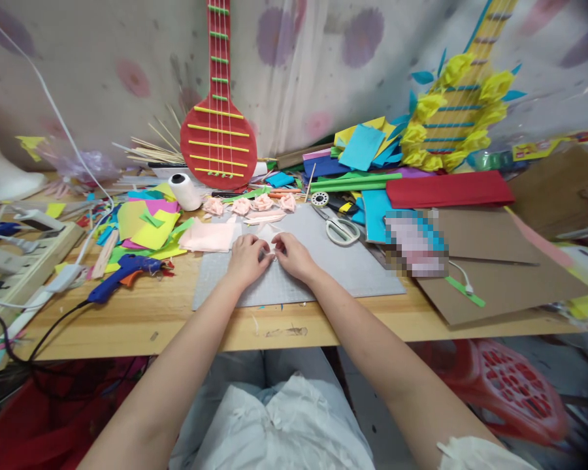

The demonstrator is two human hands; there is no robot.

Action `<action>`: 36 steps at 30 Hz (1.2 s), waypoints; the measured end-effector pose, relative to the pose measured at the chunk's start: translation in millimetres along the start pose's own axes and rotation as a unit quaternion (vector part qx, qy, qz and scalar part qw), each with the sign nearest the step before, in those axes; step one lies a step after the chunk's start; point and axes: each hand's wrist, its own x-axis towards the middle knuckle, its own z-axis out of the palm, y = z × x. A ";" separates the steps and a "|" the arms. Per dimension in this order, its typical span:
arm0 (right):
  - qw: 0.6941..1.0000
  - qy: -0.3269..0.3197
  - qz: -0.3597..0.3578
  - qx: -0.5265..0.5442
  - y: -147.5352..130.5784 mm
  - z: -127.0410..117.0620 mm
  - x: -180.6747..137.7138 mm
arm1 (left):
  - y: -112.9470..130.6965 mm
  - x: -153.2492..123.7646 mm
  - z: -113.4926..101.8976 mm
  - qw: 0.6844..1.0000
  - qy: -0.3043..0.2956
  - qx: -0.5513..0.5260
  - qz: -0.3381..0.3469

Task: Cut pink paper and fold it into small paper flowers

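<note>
My left hand and my right hand meet over the grey cutting mat, fingers pinched together. Between them is a pale pink piece of crepe paper, its lower part hidden by my fingers. Just beyond lie several pale pink paper roses in a row and some thin pink strips. A folded pale pink sheet rests left of my left hand. White-handled scissors lie on the mat to the right of my right hand.
At left are a blue glue gun, a power strip and coloured paper scraps. Behind stand a thread spool, a red model lute and a yellow flowered one. Brown cardboard overhangs the table's right front.
</note>
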 end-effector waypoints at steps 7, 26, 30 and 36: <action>1.000 -0.004 0.002 0.001 -1.9 -1.3 -0.2 | 4.4 -0.3 -1.2 0.997 0.002 -0.035 -0.069; 1.000 -0.002 0.001 -0.008 -2.1 -0.9 -0.6 | -5.6 5.2 5.5 0.993 0.055 -0.045 -0.089; 1.000 0.009 0.001 0.005 -0.8 -0.2 -0.1 | -18.6 12.1 4.5 0.991 0.079 -0.080 -0.076; 0.992 0.059 0.047 0.102 1.4 -2.4 3.4 | -34.9 33.7 -2.3 0.994 -0.032 -0.105 -0.009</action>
